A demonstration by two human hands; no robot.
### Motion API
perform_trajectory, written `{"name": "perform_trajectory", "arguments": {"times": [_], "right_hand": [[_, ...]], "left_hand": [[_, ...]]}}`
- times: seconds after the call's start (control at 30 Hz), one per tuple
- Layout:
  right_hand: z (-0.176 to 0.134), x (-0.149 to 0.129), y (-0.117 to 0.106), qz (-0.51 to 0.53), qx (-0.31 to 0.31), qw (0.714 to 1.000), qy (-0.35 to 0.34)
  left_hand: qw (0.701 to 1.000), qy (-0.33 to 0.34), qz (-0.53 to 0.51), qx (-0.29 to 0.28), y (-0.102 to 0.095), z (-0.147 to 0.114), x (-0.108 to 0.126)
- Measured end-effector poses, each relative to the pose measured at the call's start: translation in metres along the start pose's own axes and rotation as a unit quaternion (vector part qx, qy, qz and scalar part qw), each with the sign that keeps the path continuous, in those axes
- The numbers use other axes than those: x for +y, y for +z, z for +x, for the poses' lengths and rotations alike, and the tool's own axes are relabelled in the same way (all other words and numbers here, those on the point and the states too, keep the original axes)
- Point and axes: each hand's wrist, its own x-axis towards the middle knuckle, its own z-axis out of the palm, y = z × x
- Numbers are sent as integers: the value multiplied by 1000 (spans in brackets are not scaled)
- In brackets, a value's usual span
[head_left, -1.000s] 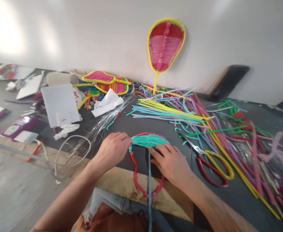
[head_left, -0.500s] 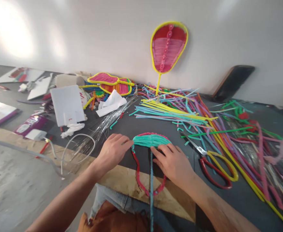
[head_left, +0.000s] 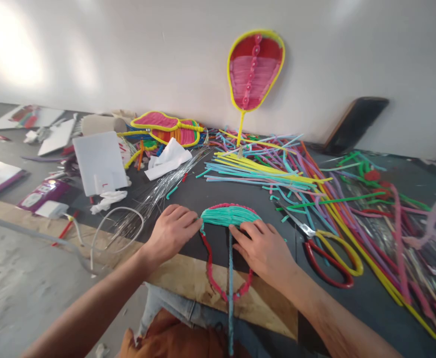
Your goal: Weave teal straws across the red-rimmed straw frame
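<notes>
Between my hands lies a fan-shaped pipe-cleaner frame [head_left: 209,268], a pink-red loop whose far part is filled with rows of turquoise pipe cleaners [head_left: 227,216]. A blue pipe-cleaner stem [head_left: 230,278] runs down its middle and past the table's near edge. My left hand [head_left: 175,229] pinches the frame's left side, where the turquoise rows end. On the right, my right hand [head_left: 264,243] has its fingers closed on the near right edge of those rows; the fingertips partly hide the frame there.
Scissors [head_left: 309,231] with red and yellow handles lie right of my right hand. Loose pipe cleaners [head_left: 270,171] spread behind and rightward. A pink fan with yellow rim [head_left: 255,74] stands against the wall. Thin wires [head_left: 146,199], a white cable [head_left: 97,214] and white card [head_left: 100,161] lie left.
The whole view has shifted slightly, so things appear a little further left. Both hands keep their places on the fan-shaped frame, with hardly any finger movement visible.
</notes>
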Motion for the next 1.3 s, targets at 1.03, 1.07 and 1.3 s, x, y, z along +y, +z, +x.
{"name": "perform_trajectory", "arguments": {"times": [1.03, 1.07, 1.3], "right_hand": [[-10, 11, -11, -7, -22, 1000, -16], [-11, 12, -12, -10, -22, 1000, -14], [-10, 10, -15, -17, -26, 1000, 2]], "left_hand": [[992, -19, -56, -110, -2, 22, 48], [992, -19, -54, -110, -3, 23, 49], [992, -29, -40, -120, -4, 29, 51]]}}
